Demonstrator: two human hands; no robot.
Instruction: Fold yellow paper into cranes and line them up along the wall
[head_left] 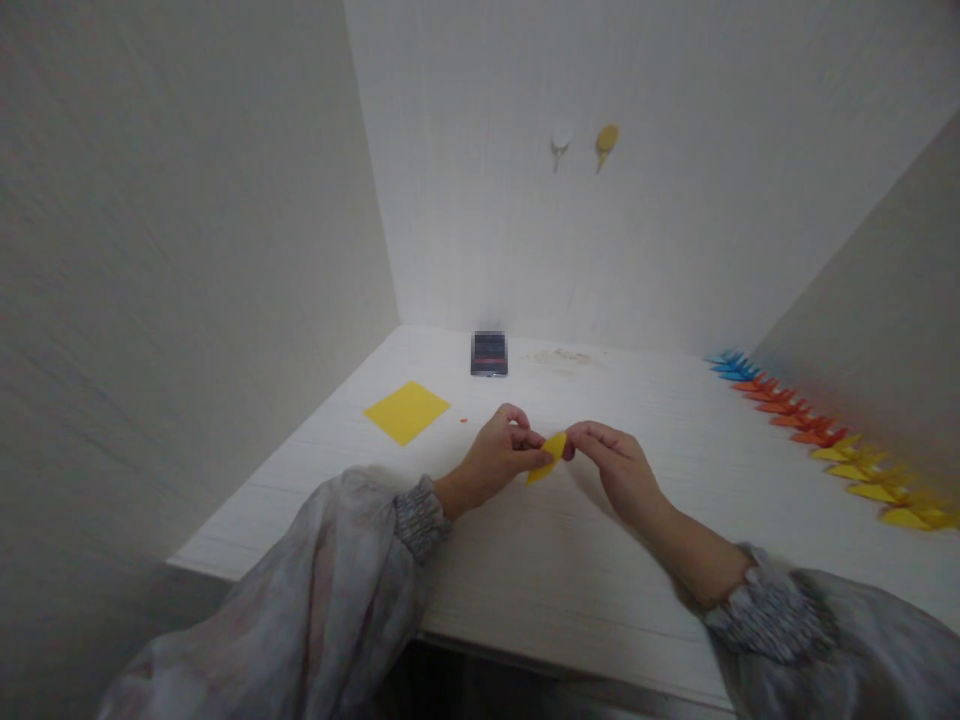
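Note:
A small piece of folded yellow paper (548,459) is held up between my two hands, over the middle of the white table. My left hand (504,452) pinches it from the left, thumb in front. At its upper right edge, the thumb and fingertips of my right hand (611,462) are pressed together on the paper. The fingers partly cover it, so its exact folded shape is hard to tell. To the left of my hands lies a flat square of yellow paper (407,412).
A dark phone-like device (489,354) lies near the back wall. A tiny orange scrap (463,420) is beside the yellow square. Folded paper cranes in blue (733,364), orange (787,406) and yellow (874,475) line the right side. Two hooks (607,140) are on the back wall.

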